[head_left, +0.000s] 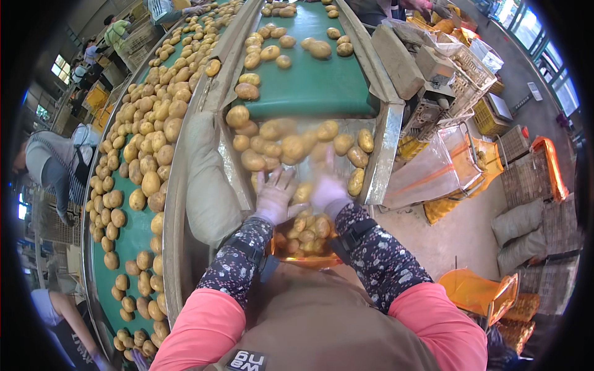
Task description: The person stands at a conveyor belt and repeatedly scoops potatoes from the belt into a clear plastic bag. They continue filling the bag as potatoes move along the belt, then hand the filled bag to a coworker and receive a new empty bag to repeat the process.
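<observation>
My left hand (276,193), in a pale glove, lies spread over the lower part of a metal chute (385,148), its fingertips close to the potatoes. Beside it, my right hand (329,188) is blurred by motion; its fingers look stretched out among potatoes and hold nothing that I can make out. Several potatoes (292,147) lie in the chute ahead of both hands, some smeared by motion. Below my wrists, potatoes fill the mouth of an orange mesh bag (309,262) in front of my body.
A green conveyor belt (309,93) carrying potatoes ends at the chute. Along the left runs another potato-covered belt (144,221). A stuffed cloth pad (209,176) lines the chute's left side. Crates (473,74) and orange bags (473,290) stand right; a person (52,161) works at left.
</observation>
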Demonstrator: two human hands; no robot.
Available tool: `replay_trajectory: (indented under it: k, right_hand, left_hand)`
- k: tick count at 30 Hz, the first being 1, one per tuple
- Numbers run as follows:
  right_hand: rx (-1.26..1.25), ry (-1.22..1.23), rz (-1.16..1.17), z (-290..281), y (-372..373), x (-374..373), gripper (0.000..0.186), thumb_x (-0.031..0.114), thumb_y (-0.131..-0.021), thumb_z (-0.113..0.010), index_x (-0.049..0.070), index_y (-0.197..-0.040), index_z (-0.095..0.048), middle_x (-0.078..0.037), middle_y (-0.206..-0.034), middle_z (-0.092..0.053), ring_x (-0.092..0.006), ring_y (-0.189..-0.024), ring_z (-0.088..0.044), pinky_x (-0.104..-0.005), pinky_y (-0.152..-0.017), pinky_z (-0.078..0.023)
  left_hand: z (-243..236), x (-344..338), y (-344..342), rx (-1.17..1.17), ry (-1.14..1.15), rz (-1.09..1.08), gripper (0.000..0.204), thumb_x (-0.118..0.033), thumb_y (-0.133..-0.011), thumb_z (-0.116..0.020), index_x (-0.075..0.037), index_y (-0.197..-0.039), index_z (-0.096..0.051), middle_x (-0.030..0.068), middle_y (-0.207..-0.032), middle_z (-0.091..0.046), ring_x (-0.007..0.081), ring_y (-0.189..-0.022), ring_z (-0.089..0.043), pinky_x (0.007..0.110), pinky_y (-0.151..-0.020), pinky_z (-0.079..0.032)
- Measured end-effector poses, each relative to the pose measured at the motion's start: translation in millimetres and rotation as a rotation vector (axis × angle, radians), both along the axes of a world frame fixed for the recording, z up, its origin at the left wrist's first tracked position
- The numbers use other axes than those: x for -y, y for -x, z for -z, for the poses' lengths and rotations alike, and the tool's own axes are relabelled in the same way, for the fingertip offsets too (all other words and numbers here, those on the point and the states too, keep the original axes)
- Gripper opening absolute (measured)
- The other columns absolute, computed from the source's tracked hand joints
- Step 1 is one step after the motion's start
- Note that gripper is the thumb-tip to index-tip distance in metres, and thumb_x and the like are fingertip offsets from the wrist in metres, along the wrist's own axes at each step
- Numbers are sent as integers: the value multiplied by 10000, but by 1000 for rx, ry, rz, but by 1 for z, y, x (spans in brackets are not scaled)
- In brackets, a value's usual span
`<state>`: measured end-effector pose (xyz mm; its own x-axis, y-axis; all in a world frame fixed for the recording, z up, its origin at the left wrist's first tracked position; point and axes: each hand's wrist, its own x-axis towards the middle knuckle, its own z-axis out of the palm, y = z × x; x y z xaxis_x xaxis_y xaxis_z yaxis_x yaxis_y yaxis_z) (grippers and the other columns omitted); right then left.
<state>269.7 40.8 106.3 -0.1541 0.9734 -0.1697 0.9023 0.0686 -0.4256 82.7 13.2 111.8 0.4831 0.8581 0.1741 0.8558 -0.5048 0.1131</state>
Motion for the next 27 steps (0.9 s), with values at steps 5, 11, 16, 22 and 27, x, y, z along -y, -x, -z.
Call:
replay_trajectory:
  k: [5,11,16,22,27]
  right_hand:
    - [-82,-300,-17,12,-4,41,458,159,-911,-569,225,-1359,-642,-265,-1620,-268,-467,-1493,-253,-559,-1225,-177]
    - [-279,-660,55,-10,0,7,635,123,-813,-678,167,-1432,-542,-268,-1511,-423,-435,-1395,-402,-538,-1160,-316]
    - [-146,-305,-139,-12,13,-30,613,198,-830,-672,183,-1429,-545,-230,-1510,-444,-393,-1399,-418,-554,-1164,-286]
    - [58,-423,-200,6,4,7,513,210,-936,-541,227,-1449,-535,-186,-1495,-488,-352,-1402,-427,-588,-1172,-221]
    - [175,-231,-191,2,0,18,512,247,-948,-516,221,-1459,-533,-186,-1516,-467,-370,-1446,-362,-559,-1218,-150]
  left_hand:
    - [1,-2,2,-86,64,237,756,-582,-768,-748,-145,-1363,-584,100,-1492,-453,380,-1420,-348,553,-1125,-345]
    - [2,-11,2,-158,168,357,664,-441,-762,-767,-150,-1336,-602,70,-1517,-447,369,-1463,-324,551,-1149,-322]
    - [7,-13,8,-107,18,301,609,-367,-771,-737,-147,-1321,-596,89,-1503,-442,381,-1482,-261,619,-1192,-184]
    - [15,-12,-7,134,-117,-276,786,-439,-772,-737,-161,-1456,-467,171,-1577,-283,508,-1486,-122,704,-1170,-91]
    - [10,-24,-18,51,-35,-403,772,-488,-811,-705,-225,-1493,-459,172,-1596,-258,583,-1471,-32,734,-1152,-64]
